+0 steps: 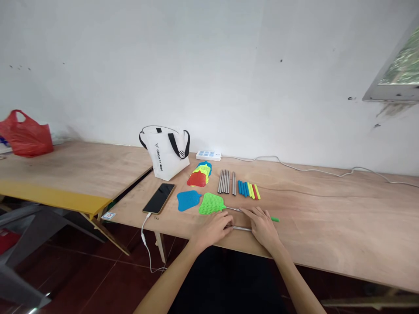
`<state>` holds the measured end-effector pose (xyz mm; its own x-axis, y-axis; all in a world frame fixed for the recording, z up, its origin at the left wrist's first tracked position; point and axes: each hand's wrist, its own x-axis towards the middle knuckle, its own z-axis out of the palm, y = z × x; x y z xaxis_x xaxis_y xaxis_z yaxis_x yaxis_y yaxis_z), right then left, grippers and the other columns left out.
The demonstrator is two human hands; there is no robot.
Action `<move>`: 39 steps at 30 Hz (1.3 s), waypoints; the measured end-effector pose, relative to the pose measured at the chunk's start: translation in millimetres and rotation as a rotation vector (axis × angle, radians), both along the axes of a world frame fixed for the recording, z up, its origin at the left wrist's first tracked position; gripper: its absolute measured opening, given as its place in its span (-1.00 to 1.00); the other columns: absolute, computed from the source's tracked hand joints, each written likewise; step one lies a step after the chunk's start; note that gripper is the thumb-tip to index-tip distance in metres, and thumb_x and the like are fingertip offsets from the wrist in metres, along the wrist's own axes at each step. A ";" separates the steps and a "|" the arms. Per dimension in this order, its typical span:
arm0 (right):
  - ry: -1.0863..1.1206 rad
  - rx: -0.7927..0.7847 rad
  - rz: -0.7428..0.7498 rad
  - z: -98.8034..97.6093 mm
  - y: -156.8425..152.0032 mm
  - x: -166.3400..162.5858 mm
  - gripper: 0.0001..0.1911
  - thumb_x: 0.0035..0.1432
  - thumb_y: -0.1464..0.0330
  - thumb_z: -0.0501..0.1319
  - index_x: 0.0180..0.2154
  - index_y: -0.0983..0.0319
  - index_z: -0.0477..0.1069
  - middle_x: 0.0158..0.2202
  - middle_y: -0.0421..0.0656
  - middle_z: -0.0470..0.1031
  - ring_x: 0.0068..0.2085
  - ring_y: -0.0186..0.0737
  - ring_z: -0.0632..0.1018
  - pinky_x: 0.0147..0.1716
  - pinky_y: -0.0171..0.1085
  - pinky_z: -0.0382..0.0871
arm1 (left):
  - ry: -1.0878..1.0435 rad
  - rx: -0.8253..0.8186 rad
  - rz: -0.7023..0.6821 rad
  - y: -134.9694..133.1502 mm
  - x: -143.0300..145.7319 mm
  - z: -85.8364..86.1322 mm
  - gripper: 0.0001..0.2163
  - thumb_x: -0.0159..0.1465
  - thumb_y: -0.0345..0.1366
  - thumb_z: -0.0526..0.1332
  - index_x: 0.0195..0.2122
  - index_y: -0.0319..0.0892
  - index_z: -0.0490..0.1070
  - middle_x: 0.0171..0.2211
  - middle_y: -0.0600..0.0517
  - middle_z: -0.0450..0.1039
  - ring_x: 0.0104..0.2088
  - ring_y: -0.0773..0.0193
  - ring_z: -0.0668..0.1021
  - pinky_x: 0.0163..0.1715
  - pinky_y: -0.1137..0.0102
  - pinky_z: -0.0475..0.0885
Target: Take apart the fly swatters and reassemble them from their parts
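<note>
A green fly swatter point(212, 203) lies near the front of the table, its thin metal rod point(233, 209) leading right to a green handle point(275, 219) that shows past my right hand. Closer to me is a loose metal tube point(241, 228). My left hand point(214, 226) has its bent fingers on the tube's left end. Over the tube's right end is my right hand point(262, 224), its thumb side against it and its index finger reaching to the swatter's rod. To the left lies a blue swatter head point(189, 200). Parts of both grips are hidden.
Behind are stacked swatter heads, the red one point(197, 179) in front, metal tubes point(224, 182) and coloured handles point(249, 190). Left are a charging phone point(159, 198) and a white bag point(166, 152). A power strip point(208, 155) sits by the wall.
</note>
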<state>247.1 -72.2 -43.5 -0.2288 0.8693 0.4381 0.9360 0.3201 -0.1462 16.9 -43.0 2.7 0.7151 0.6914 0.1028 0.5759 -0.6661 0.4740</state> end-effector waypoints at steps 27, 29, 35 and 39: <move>0.103 -0.021 0.279 5.9 -8.2 -28.4 -0.76 0.46 0.28 0.07 -0.09 0.09 0.53 -0.02 -0.18 0.60 0.00 -0.16 0.53 0.05 -0.08 0.24 | 0.278 0.045 0.773 69.0 -112.3 -8.8 -0.36 0.29 0.02 0.17 0.27 -0.33 0.25 0.31 -0.38 0.22 0.30 -0.32 0.29 0.17 -0.01 0.26; 0.096 -0.018 0.283 5.8 -7.6 -27.4 -0.76 0.46 0.28 0.08 -0.08 0.08 0.53 -0.02 -0.19 0.60 0.00 -0.17 0.54 0.04 -0.09 0.25 | 0.314 -0.021 0.781 69.3 -117.4 -9.4 -0.27 0.27 0.09 0.17 0.32 -0.32 0.17 0.33 -0.39 0.18 0.32 -0.34 0.25 0.18 -0.04 0.24; 0.073 -0.005 0.281 6.2 -7.1 -26.7 -0.75 0.45 0.28 0.08 -0.08 0.06 0.54 -0.02 -0.18 0.61 0.00 -0.17 0.55 0.05 -0.09 0.30 | 0.213 -0.041 0.717 69.7 -125.6 -0.2 -0.17 0.16 0.12 0.24 0.37 -0.19 0.07 0.30 -0.38 0.20 0.29 -0.38 0.28 0.14 -0.02 0.25; 0.082 -0.010 0.278 6.6 -7.3 -26.7 -0.73 0.46 0.28 0.06 -0.09 0.07 0.55 -0.03 -0.16 0.61 -0.01 -0.16 0.56 0.04 -0.07 0.32 | 0.171 -0.090 0.730 73.3 -132.8 -3.2 -0.01 0.00 0.15 0.36 0.38 -0.19 0.05 0.22 -0.35 0.26 0.25 -0.37 0.34 0.11 0.04 0.30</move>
<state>220.4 -79.5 -36.9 -0.4232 0.7826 0.4565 0.7974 0.5609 -0.2223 -116.0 30.3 -0.5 0.0726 0.9962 -0.0478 0.9266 -0.0497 0.3727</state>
